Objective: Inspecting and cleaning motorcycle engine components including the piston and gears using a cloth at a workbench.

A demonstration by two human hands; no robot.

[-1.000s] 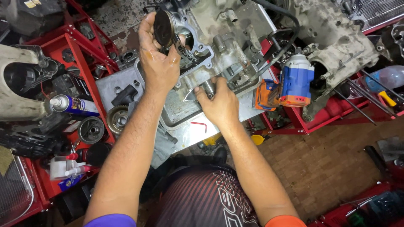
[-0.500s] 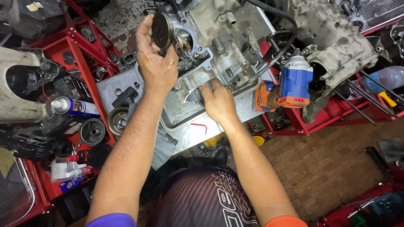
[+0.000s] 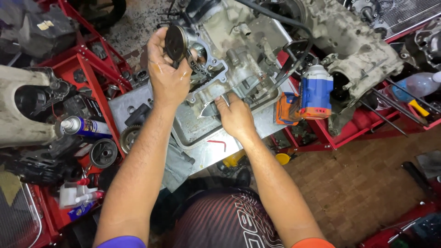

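My left hand (image 3: 166, 73) holds a dark round piston (image 3: 176, 43) up at the open bore of a grey engine block (image 3: 239, 41). The block rests over a shallow metal tray (image 3: 193, 133) on a stand. My right hand (image 3: 235, 115) reaches under the near edge of the block, its fingers curled against the casting; whether it grips a part there is hidden. Both forearms stretch up from the bottom of the head view.
A blue and orange cordless impact wrench (image 3: 312, 94) stands right of the tray. A spray can (image 3: 82, 127), a gear (image 3: 129, 137) and a round metal part (image 3: 103, 153) lie left on red shelving (image 3: 87, 78). More engine cases (image 3: 363, 50) sit at the upper right.
My right hand has slid a little left and further under the block's near edge. My left hand with the piston has stayed at the bore, shifting only slightly.
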